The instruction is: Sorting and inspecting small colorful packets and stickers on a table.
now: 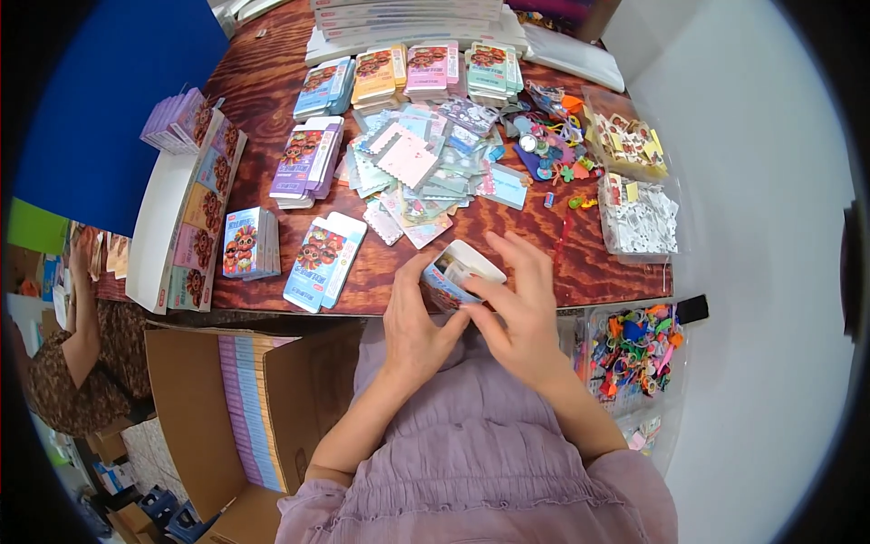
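Observation:
A small open cardboard box [462, 267] with a white inside and printed sides sits between both hands at the table's near edge. My left hand [412, 322] grips its left side. My right hand [517, 304] holds its right side, with fingers spread over the opening. Just beyond the box lies a loose heap of small pastel cards and packets [426, 168]. Flat printed box blanks [324, 260] lie to the left of my hands.
Stacks of coloured flat boxes [408, 72] line the far side of the wooden table [580, 272]. Clear trays of small colourful trinkets [634, 349] stand at the right. An open carton of packed boxes [249, 399] sits below left. Another person [77, 363] sits at far left.

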Demonstrator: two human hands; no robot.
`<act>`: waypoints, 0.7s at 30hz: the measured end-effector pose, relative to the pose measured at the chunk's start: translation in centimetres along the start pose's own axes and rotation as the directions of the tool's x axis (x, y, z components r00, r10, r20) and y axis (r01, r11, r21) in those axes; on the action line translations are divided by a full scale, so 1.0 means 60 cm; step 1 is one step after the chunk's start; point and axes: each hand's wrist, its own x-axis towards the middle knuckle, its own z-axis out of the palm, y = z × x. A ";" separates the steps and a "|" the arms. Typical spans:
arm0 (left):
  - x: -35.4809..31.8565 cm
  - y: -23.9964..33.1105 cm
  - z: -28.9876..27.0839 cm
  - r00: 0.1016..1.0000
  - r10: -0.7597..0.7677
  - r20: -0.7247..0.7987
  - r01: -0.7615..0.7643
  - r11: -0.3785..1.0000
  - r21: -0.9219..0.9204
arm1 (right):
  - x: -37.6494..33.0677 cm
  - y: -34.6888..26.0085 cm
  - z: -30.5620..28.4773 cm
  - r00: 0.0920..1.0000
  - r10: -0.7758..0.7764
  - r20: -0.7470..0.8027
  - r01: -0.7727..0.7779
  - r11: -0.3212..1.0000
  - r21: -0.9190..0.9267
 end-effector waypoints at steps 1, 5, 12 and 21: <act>-0.002 -0.003 0.004 1.000 -0.003 -0.002 0.003 1.000 0.003 | -0.002 0.004 0.007 0.998 0.022 0.050 -0.024 0.999 0.023; -0.009 -0.007 0.006 0.996 -0.082 0.034 0.084 0.995 -0.049 | -0.002 0.017 0.009 0.988 0.070 0.140 -0.096 0.978 0.183; -0.007 0.012 0.004 0.999 -0.050 0.021 0.051 0.997 -0.054 | -0.021 0.010 0.020 0.967 0.254 -0.027 -0.224 0.894 0.387; -0.009 0.013 0.013 0.996 -0.071 0.062 0.077 0.993 -0.088 | -0.035 0.034 0.013 0.991 0.128 0.046 -0.136 0.951 0.279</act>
